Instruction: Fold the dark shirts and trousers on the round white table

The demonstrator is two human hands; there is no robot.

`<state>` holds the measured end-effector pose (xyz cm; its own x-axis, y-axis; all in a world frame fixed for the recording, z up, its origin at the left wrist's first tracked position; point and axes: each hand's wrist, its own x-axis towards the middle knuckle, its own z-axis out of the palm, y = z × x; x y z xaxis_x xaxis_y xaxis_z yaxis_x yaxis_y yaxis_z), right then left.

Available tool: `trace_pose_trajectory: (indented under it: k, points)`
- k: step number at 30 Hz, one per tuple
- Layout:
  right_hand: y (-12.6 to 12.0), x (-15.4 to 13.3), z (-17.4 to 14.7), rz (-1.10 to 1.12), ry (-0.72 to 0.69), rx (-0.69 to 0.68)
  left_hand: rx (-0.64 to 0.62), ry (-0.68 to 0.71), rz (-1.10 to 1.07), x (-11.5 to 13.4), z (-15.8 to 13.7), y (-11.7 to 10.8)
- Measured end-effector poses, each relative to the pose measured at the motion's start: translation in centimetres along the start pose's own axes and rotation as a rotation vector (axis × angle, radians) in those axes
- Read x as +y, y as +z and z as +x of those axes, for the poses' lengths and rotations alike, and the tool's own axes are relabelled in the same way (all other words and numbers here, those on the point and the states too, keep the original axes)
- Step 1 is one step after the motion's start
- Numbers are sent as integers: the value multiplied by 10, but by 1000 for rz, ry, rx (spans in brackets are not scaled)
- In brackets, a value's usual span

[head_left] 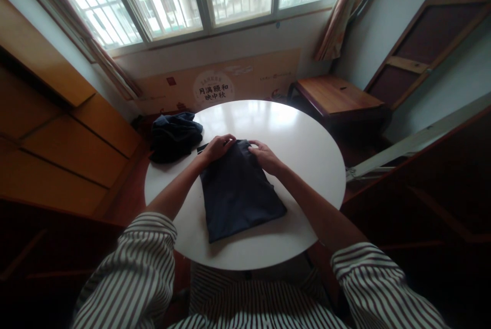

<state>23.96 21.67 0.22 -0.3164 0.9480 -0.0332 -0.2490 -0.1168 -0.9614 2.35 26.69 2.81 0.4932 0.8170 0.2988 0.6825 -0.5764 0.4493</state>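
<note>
A dark blue garment (241,193), folded into a flat, roughly four-sided shape, lies on the round white table (307,165). Its wider end faces me. My left hand (219,148) is closed at the far left corner, its fingertips curled over the far edge. At the far right corner my right hand (264,156) pinches the cloth, with the thumb on top. Whether the garment is trousers or a top cannot be made out. Just left of my left hand, a small black piece with a white stripe shows, partly hidden by the hand.
A crumpled heap of dark clothes (174,134) lies at the table's left edge. Beyond the table's far right stands a wooden stool or low table (337,94). Yellow-brown cabinets (69,150) are on the left, and a printed board (245,81) leans below the window.
</note>
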Motion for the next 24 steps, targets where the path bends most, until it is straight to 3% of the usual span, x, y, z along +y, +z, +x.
trace_pose_trajectory:
  k: [5, 9, 11, 14, 18, 24]
  points:
    - [-1, 4, 1, -20, 23, 79, -9, -5, 152, 18, -1, 1]
    - [-8, 6, 4, -341, -147, 291, 47, 119, 426, 74, -26, 7]
    - [-12, 5, 4, -499, -244, 322, -74, 304, 385, 104, -45, 13]
    - [-15, 4, 3, -595, -246, 279, -283, 509, 284, 130, -68, 25]
    - [-14, 4, 0, -681, -223, 222, -355, 515, 303, 133, -76, 40]
    - [-8, 3, -2, -701, -220, 103, -274, 516, 376, 136, -72, 52]
